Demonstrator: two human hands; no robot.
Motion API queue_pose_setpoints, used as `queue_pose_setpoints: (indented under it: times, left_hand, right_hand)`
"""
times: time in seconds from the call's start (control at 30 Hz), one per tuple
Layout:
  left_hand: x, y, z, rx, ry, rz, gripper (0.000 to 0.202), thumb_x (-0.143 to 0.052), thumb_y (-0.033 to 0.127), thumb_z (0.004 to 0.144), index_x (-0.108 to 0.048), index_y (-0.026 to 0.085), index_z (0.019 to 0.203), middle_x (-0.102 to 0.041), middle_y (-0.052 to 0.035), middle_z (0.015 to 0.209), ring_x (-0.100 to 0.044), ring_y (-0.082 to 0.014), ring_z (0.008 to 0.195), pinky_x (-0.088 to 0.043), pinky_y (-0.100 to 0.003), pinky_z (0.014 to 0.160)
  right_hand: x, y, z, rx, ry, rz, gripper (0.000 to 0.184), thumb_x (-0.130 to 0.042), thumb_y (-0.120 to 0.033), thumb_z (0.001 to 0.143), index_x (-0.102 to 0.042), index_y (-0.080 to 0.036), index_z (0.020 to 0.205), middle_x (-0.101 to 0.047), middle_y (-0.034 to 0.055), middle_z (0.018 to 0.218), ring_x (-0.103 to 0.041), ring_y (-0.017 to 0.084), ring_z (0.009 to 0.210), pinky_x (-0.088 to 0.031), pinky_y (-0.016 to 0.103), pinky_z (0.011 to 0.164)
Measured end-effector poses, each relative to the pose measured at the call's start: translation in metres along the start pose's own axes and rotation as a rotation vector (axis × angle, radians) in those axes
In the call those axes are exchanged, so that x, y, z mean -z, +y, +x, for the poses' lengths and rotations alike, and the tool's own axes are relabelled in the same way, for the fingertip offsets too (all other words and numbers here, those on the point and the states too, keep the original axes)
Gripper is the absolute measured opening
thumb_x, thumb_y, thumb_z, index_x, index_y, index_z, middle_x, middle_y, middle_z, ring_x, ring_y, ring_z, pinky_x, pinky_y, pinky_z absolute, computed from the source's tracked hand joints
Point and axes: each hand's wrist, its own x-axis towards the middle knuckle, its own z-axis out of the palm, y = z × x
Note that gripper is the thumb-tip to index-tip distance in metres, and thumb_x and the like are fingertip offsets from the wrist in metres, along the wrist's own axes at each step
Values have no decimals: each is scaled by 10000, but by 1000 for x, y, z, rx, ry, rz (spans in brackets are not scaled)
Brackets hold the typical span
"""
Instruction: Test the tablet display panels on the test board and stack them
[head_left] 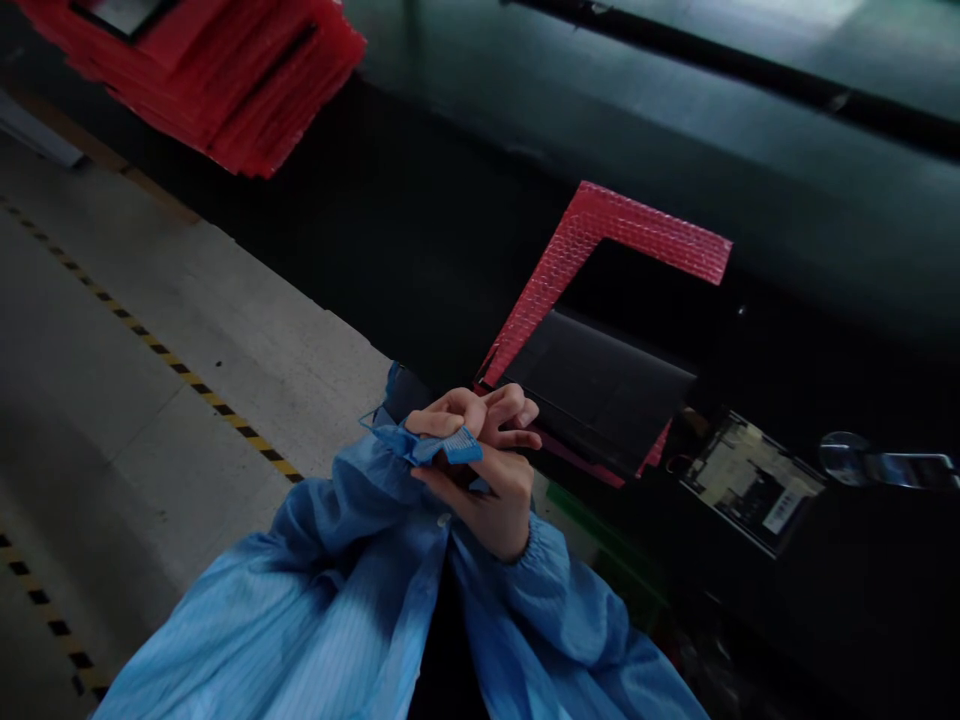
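Note:
Close in front of my body, my two hands are together around a small piece of thin blue fabric (pixel 456 447) with a ribbed band at its end. A thin loop of cord or thread sticks out at its left. My left hand (pixel 457 408) has its thumb pressed over the fabric, with the other fingers bent. Just below, my right hand (pixel 504 495) reaches up to the same piece with curled fingers; part of its grip is hidden. Beyond the hands, a dark flat panel (pixel 600 385) rests over a red bubble-wrap sheet (pixel 559 255) on the black bench (pixel 390 230).
A tall stack of red bubble-wrap bags (pixel 247 90) stands at the upper left. Right of the panel lies an opened flat device (pixel 750 480) with a white label, beside a shiny metal-and-clear object (pixel 851 460). Yellow-black tape (pixel 187 375) marks the grey floor.

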Motion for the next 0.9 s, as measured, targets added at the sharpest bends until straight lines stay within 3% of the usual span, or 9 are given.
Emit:
queue_pose_setpoints:
  times: [0.23, 0.37, 0.5, 0.6, 0.73, 0.83, 0.9]
  left_hand:
    - [-8, 3, 0, -22, 112, 57, 553, -773, 377, 653, -351, 155, 373, -318, -31, 743, -481, -187, 863, -532, -359, 893]
    - [-8, 4, 0, -7, 108, 53, 549, -757, 392, 669, -353, 156, 382, -354, -46, 763, -476, -192, 874, -535, -371, 894]
    - [-6, 7, -2, 6, 103, 69, 516, -744, 368, 691, -357, 157, 422, -358, -47, 786, -486, -196, 891, -537, -386, 895]
    - [-7, 8, -2, -10, 76, 104, 520, -751, 342, 703, -351, 156, 428, -338, -40, 767, -495, -198, 893, -538, -385, 897]
    - [-7, 3, -1, -84, 22, 118, 512, -717, 378, 752, -399, 164, 413, -338, -42, 752, -490, -189, 877, -531, -374, 916]
    - [3, -1, 0, -150, -39, 124, 528, -733, 459, 729, -473, 189, 357, -358, -51, 719, -494, -200, 837, -549, -399, 895]
    - [12, -1, 3, -117, -120, 188, 580, -777, 580, 643, -477, 214, 307, -399, -68, 669, -516, -223, 797, -562, -438, 873]
  right_hand:
    - [2, 2, 5, 12, -94, 68, 206, -703, -380, 895, -630, -208, 808, -633, -47, 595, -577, 102, 452, -510, 217, 499]
    - [2, 4, 5, 75, -70, 79, 192, -724, -285, 877, -595, -207, 757, -599, -45, 561, -552, 105, 430, -471, 228, 461]
    - [4, 7, 8, 97, -113, 71, 127, -691, -284, 908, -666, -201, 815, -650, -30, 614, -570, 114, 464, -502, 238, 494]
    - [4, 8, 8, 121, -137, 73, 137, -668, -340, 927, -702, -209, 911, -688, -27, 664, -609, 116, 508, -540, 235, 552]
    - [3, 5, 8, 158, -64, -21, 190, -684, -377, 913, -702, -188, 911, -661, -28, 610, -603, 110, 486, -529, 214, 539]
    - [3, 2, 9, 238, -78, -40, 155, -678, -328, 922, -687, -175, 935, -726, 4, 732, -683, 131, 596, -567, 211, 614]
    - [3, 1, 11, 324, -98, -27, 137, -649, -310, 941, -677, -179, 969, -757, 23, 834, -727, 151, 707, -591, 221, 698]
